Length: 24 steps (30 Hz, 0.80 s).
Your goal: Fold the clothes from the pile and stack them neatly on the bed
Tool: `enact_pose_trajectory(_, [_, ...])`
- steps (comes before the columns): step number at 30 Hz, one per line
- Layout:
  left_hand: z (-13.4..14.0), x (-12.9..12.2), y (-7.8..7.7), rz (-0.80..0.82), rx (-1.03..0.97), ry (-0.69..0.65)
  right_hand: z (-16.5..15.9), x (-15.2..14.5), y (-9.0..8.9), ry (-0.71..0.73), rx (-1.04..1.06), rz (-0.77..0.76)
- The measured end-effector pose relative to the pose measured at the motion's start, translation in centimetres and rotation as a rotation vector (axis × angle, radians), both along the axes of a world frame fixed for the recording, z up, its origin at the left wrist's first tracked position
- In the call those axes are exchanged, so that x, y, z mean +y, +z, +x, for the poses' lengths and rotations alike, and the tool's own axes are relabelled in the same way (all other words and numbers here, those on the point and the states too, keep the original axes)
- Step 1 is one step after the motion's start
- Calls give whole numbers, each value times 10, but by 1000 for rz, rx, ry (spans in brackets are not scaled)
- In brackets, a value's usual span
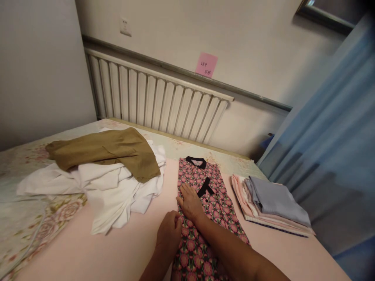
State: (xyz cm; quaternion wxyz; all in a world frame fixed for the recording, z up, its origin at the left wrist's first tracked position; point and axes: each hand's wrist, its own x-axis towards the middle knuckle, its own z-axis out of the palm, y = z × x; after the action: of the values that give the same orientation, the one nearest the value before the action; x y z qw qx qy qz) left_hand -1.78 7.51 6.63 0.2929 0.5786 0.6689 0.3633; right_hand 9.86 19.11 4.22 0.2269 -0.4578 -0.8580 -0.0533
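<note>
The pink cloth [96, 255] carries part of a garment heap [105, 179] at left, a patterned shirt [217, 212] midway, and a folded stack [277, 199] at right. Right hand [190, 202] flat on the shirt; left hand [170, 231] curled at its left edge, grip unclear.

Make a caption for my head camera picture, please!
Right-hand fingers resting on a flowery shirt, with folded clothes lying nearby.

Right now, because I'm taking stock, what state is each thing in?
Patterned shirt: laid out flat
Right hand: open, resting on the shirt
Left hand: curled, at the shirt's edge
White clothes: unfolded, heaped
Brown garment: draped over them
Clothes stack: folded
Curtain: hanging in folds
Pink note: written on
Socket: no plug in it
Radiator: on or off unclear
</note>
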Motion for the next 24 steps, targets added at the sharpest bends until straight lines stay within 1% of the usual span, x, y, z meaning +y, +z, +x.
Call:
enact_pose_trajectory(6, [-1, 2, -2, 1, 14, -5, 1, 2, -1, -5, 23, -14])
enact_pose_trajectory(11, [-3, 0, -1, -19, 15, -4, 4, -4, 4, 36, 28, -101])
enact_pose_trajectory(14, [-5, -5, 1, 6, 3, -14, 8, -22, 9, 48, 32, -143])
enact_pose_trajectory(18, [-5, -16, 4, 24, 9, 7, 16, -58, 14, 88, 9, -168])
enact_pose_trajectory(21, [-1, -28, 4, 24, 5, 18, 24, -85, 13, 123, 23, -174])
enact_pose_trajectory(24, [6, -45, 3, 22, 4, 23, 33, -107, 13, 125, 53, -202])
